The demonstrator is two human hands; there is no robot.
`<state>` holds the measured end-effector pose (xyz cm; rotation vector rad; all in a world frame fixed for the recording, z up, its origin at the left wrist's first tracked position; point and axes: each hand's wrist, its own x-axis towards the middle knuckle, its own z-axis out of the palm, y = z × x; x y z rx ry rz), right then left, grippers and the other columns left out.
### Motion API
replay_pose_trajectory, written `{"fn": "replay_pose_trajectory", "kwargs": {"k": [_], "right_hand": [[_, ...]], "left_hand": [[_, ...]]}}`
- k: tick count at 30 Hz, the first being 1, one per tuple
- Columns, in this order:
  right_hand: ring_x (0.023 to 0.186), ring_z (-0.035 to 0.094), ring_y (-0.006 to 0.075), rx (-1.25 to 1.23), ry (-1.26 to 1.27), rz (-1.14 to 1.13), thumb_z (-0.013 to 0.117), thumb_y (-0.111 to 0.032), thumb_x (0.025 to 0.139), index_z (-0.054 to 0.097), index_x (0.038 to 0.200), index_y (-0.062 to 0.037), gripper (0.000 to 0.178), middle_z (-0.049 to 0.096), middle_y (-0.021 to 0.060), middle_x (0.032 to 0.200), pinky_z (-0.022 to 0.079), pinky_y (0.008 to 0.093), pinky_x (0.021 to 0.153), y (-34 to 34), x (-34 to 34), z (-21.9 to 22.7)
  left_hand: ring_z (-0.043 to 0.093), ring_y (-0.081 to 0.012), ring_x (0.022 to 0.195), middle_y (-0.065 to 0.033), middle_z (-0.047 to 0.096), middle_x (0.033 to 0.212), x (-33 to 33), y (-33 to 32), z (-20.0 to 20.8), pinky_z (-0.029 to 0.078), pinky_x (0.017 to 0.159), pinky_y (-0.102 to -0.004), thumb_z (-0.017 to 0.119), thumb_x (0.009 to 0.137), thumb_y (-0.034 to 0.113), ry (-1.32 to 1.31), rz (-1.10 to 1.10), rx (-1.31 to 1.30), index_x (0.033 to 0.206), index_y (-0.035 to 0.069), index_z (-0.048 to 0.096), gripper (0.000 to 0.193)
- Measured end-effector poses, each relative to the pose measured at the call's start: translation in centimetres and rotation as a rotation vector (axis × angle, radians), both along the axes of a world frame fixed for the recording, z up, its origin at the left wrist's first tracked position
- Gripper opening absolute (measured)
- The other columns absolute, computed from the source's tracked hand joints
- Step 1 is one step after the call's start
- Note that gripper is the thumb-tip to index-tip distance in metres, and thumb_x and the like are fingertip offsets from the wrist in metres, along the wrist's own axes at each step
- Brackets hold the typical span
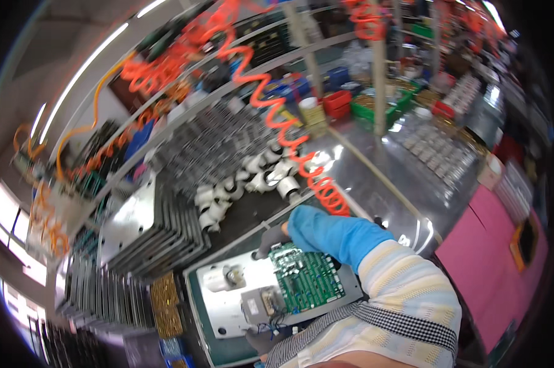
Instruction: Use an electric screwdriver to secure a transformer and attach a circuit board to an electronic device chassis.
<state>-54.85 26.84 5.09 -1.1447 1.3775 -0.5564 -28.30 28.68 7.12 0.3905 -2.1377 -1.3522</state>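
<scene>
A pale metal plate (218, 306) lies on the green work surface in front of me. It carries a green circuit board (307, 279), a transformer (261, 305) with dark wires, and a white cylindrical part (223, 278). My right hand (269, 240), in a grey glove below a blue sleeve, is closed over the plate's far edge beside the board. At the near edge, close to the wires, my left hand (264, 341) grips the plate, also in a grey glove. Much of the left hand is hidden by my body and the picture's lower rim.
An orange coiled hose (271, 101) hangs down to behind my right sleeve. Metal panels (139, 214) are stacked at the left, near white cylindrical parts (212, 211). A brass-coloured parts tray (165, 306) stands left of the plate. Pink sheeting (479, 264) covers the surface at right.
</scene>
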Motion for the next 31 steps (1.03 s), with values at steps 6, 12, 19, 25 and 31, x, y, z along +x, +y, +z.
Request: {"fn": "replay_pose_trajectory", "kwargs": {"k": [6,12,19,25,31], "right_hand": [[0.081,0.066,0.0324,-0.292,0.608,-0.042,0.064,-0.056,0.08,0.072,0.089,0.0035,0.06,0.07,0.0184,0.086,0.048,0.0443,0.074,6.0,6.7,8.7],[0.093,0.066,0.0395,-0.397,0.908,-0.068,0.052,-0.052,0.087,0.072,0.095,0.0012,0.057,0.069,0.0224,0.096,0.05,0.0472,0.083,12.5,13.9,14.7],[0.099,0.064,0.0412,-0.207,0.911,-0.37,0.048,-0.057,0.092,0.066,0.104,-0.0002,0.061,0.067,0.024,0.103,0.049,0.0473,0.088,22.7,21.7,13.9],[0.1,0.065,0.0367,-0.13,0.866,-0.703,0.047,-0.056,0.094,0.067,0.109,-0.0047,0.057,0.068,0.0213,0.104,0.048,0.0443,0.09,32.5,28.7,12.8],[0.102,0.065,0.0326,0.017,0.808,-0.899,0.049,-0.058,0.093,0.065,0.116,-0.0058,0.059,0.067,0.0219,0.102,0.048,0.0417,0.09,39.7,35.3,13.0]], "left_hand": [[0.033,-0.0294,0.14,-0.0111,0.042,0.15,-1.3,1.8,3.4,0.021,0.114,-0.0581,0.038,0.09,0.067,0.025,-0.269,0.267,0.148,0.014,0.037,0.078],[0.033,-0.03,0.14,-0.0111,0.04,0.15,6.9,2.4,-1.1,0.022,0.114,-0.0578,0.036,0.091,0.069,0.0,-0.378,0.628,0.147,0.015,0.037,0.078],[0.033,-0.0306,0.139,-0.0111,0.038,0.151,17.4,3.6,-8.0,0.023,0.114,-0.0574,0.034,0.091,0.071,-0.025,-0.361,1.083,0.147,0.015,0.038,0.079],[0.048,-0.0298,0.128,-0.0124,0.047,0.145,23.5,7.2,-11.8,0.039,0.109,-0.0432,0.026,0.086,0.083,-0.058,-0.338,1.569,0.148,0.013,0.04,0.094],[0.051,-0.0321,0.126,-0.0132,0.05,0.144,24.6,12.0,-9.7,0.041,0.108,-0.0449,0.024,0.085,0.084,-0.178,-0.306,1.61,0.147,0.011,0.042,0.097]]}}
